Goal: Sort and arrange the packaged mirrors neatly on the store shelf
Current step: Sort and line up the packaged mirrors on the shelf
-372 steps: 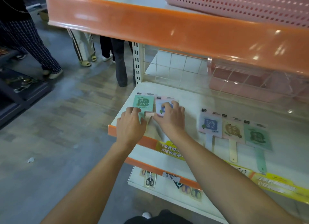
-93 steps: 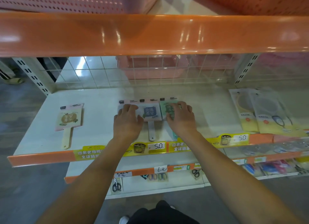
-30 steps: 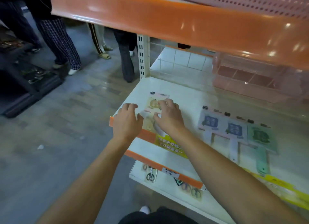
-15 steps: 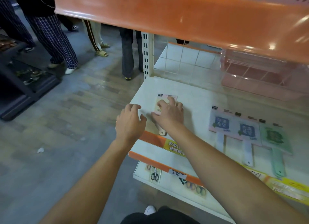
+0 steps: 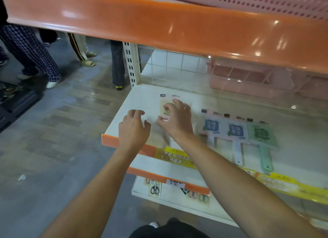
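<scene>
A cream-yellow packaged mirror [image 5: 163,107] lies flat near the left end of the white shelf [image 5: 137,99]. My right hand [image 5: 177,121] hovers over its lower part with fingers curled and spread, hiding the handle. Whether the fingertips touch the pack is unclear. My left hand [image 5: 133,130] is just left of it, over bare shelf near the front edge, fingers apart and holding nothing. Further right lie two blue packaged mirrors [image 5: 211,126] [image 5: 235,131] and a green one [image 5: 262,136], side by side with handles toward me.
The orange lip of the upper shelf [image 5: 177,22] overhangs close above. Pink baskets [image 5: 248,81] stand behind the wire grid at the back. A lower shelf holds scissors [image 5: 155,189]. People's legs [image 5: 35,56] stand in the aisle at left.
The cream-yellow mirror has been slid from the front left corner deeper onto the shelf. My right hand's fingers have lifted off it, and my left hand has drawn slightly away.
</scene>
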`<state>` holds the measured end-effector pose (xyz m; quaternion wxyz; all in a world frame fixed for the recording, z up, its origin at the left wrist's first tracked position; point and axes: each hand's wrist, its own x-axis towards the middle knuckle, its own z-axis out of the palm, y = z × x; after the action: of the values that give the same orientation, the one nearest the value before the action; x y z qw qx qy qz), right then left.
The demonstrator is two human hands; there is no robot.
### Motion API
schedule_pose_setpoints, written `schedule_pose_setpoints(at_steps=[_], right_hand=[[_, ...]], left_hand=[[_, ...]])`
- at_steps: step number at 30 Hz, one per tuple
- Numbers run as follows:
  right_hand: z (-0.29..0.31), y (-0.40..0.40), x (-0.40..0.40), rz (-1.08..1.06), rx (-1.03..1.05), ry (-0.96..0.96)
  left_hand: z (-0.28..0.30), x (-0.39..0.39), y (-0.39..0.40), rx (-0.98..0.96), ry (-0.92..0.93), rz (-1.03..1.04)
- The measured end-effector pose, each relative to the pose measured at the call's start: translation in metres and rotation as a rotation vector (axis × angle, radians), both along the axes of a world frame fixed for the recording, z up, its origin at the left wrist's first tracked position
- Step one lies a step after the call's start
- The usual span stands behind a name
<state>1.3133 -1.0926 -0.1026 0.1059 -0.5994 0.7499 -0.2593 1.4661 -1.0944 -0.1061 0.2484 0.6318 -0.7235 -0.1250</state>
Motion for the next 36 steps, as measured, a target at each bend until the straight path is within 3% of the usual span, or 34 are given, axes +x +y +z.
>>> schedule_pose_setpoints(at_steps=[15,24,36], right_hand=[[0.015,0.095,-0.156,-0.230,0.019,0.094],[-0.006,0.118,-0.175,-0.212,0.176,0.024],[-0.010,0.121,-0.173,-0.179,0.158,0.016]], left_hand=[[0.007,-0.147,0.037,0.002,0.015,-0.299],[0.010,-0.166,0.053,0.010,0.003,-0.319],[0.006,-0.166,0.062,0.015,-0.003,-0.290]])
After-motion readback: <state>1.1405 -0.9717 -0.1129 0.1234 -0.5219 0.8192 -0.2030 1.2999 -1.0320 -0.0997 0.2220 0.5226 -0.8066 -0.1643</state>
